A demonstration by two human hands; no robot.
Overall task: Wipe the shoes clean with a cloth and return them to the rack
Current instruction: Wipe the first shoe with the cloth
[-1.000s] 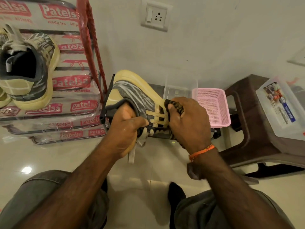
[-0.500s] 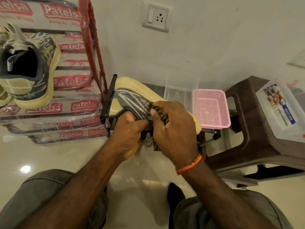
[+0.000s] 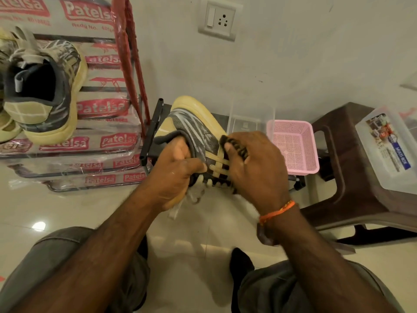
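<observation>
A grey and cream shoe (image 3: 191, 125) with a pale yellow sole is held on its side in front of me. My left hand (image 3: 173, 172) grips it at the collar, fingers inside the opening. My right hand (image 3: 255, 168) holds a dark striped cloth (image 3: 237, 147) bunched against the shoe's side by the cream straps. The matching shoe (image 3: 42, 91) stands on the rack (image 3: 126, 53) at the left, heel toward me. Its laces hang loose below my left hand.
The red-framed rack is wrapped in printed plastic. A pink basket (image 3: 293, 147) sits behind my right hand, beside a brown plastic stool (image 3: 338, 159) that carries a clear lidded box (image 3: 388, 150). A black metal frame (image 3: 151, 132) stands behind the shoe. Tiled floor lies below.
My right hand with the cloth slid left along the shoe's side half a second ago, then back right toward the straps. The shoe tipped slightly in my left hand.
</observation>
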